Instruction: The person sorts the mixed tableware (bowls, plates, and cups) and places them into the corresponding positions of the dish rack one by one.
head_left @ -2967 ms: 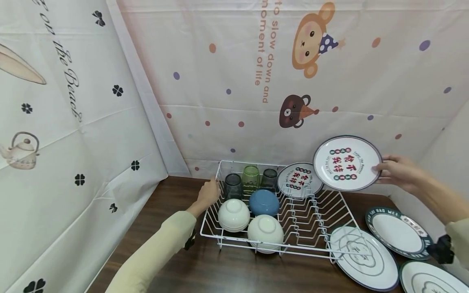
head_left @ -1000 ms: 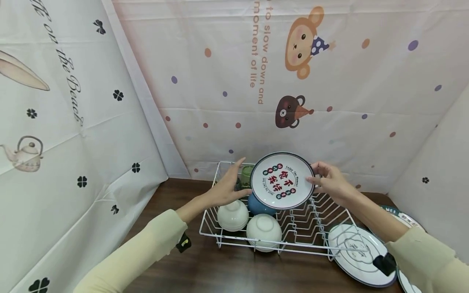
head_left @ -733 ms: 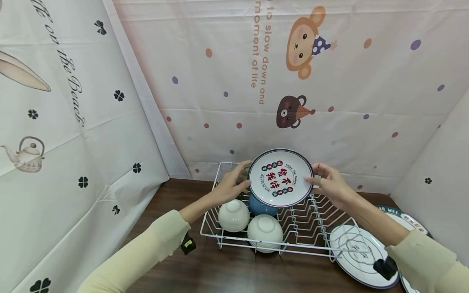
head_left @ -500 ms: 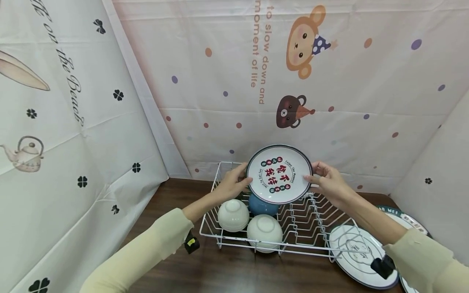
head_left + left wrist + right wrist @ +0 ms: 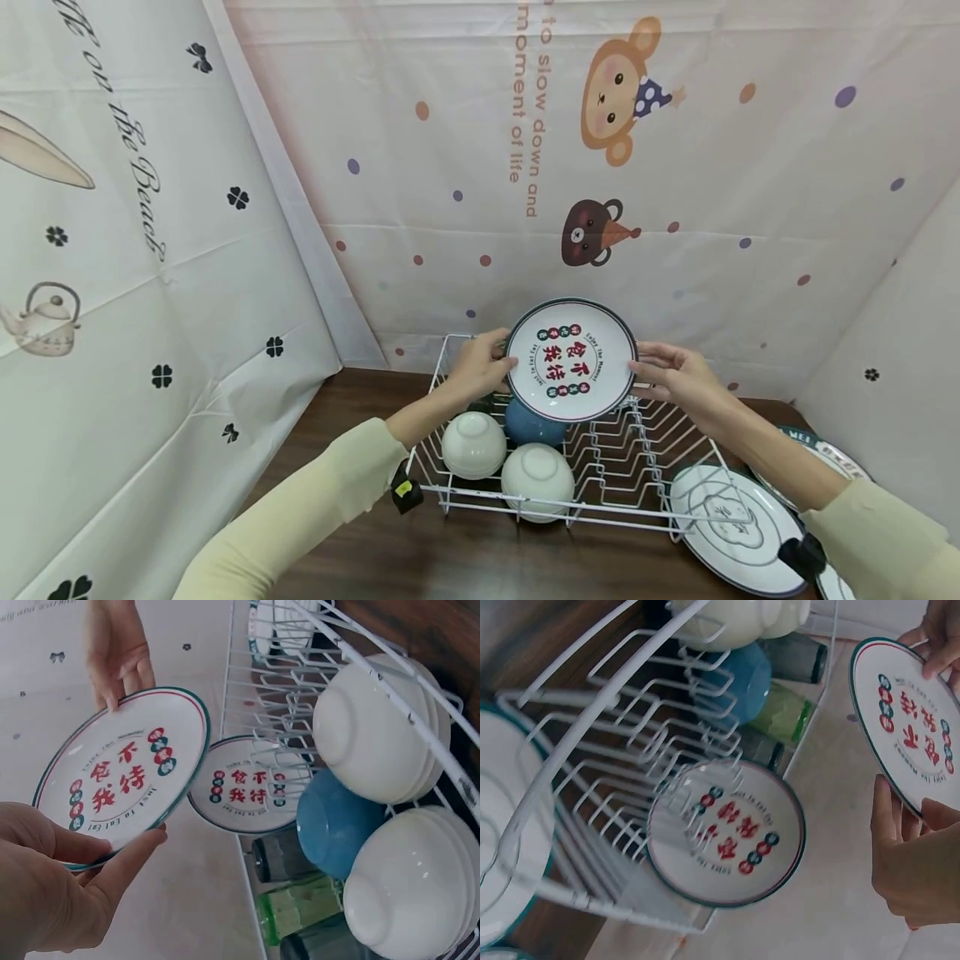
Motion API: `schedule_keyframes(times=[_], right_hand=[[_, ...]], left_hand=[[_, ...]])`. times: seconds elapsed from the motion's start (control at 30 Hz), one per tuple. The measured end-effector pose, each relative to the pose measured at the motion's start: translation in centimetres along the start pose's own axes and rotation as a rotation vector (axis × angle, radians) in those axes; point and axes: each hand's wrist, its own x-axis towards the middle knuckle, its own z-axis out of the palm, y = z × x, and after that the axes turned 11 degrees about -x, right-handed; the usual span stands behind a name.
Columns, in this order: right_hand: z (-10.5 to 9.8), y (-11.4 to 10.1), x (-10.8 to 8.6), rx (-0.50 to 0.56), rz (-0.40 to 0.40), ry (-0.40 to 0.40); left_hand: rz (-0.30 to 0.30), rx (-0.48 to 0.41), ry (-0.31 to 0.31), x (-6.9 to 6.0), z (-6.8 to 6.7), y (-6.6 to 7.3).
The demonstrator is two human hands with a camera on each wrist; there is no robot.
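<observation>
A round white plate [image 5: 573, 360] with a dark rim and red lettering is held up, face toward me, above the back of the white wire dish rack [image 5: 622, 518]. My left hand [image 5: 480, 367] pinches its left edge, thumb on the front. My right hand [image 5: 678, 379] holds the right edge, thumb in front and fingers behind. In the right wrist view a matching plate [image 5: 731, 889] stands in the rack's slots; the held plate hides it in the head view. Blue [image 5: 534, 422] and white bowls [image 5: 537, 475] sit upside down in the rack.
Green [image 5: 300, 906] and dark glasses stand at the rack's back left, mostly hidden in the head view. Larger plates [image 5: 738, 533] lie on the brown table right of the rack, partly behind my right arm. A printed curtain [image 5: 420, 192] hangs close behind.
The right hand has brought the plate leftward from the right side. My left hand left the rack's corner and took hold of the plate's left edge. The plate has stayed nearly still lately.
</observation>
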Motion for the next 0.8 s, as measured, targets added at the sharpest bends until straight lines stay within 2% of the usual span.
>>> schedule_keyframes(times=[0.1, 0.17, 0.2, 0.27, 0.33, 0.4, 0.43, 0.53, 0.6, 0.7, 0.8], right_hand=[[-0.8, 0.7, -0.1, -0.05, -0.007, 0.009], [-1.5, 1.5, -0.1, -0.184, -0.054, 0.036], [-1.9, 2.0, 0.0, -0.295, -0.092, 0.064], [-2.5, 3.4, 0.0, -0.586, -0.164, 0.138], [-2.9, 5.1, -0.2, -0.845, -0.192, 0.19], [-3.1, 6.8, -0.5, -1.022, -0.146, 0.203], [-3.1, 7.6, -0.7, -1.072, -0.119, 0.188], [-2.8, 9.4, -1.2, -1.123, -0.055, 0.162], [-2.5, 10.3, -1.6, -1.154, -0.064, 0.183], [-2.2, 11.0, -2.2, -1.182, -0.071, 0.185], [-2.2, 11.3, -2.8, -1.181, -0.003, 0.088]], left_hand=[[0.027, 0.03, 0.019, 0.1, -0.2, -0.1], [0.042, 0.038, 0.039, 0.3, -0.5, -0.3], [0.046, 0.039, 0.05, 0.4, -0.6, -0.4], [0.052, 0.043, 0.065, 0.6, -0.8, -0.5], [0.058, 0.052, 0.069, 0.8, -0.9, -0.7], [0.072, 0.069, 0.074, 1.1, -0.9, -0.8], [0.073, 0.077, 0.077, 1.3, -0.8, -0.8], [0.073, 0.121, 0.086, 1.9, -0.4, -1.0], [0.076, 0.158, 0.095, 2.3, -0.1, -1.0], [0.126, 0.248, 0.121, 3.2, 0.5, -1.0], [0.194, 0.326, 0.149, 4.3, 1.1, -0.7]])
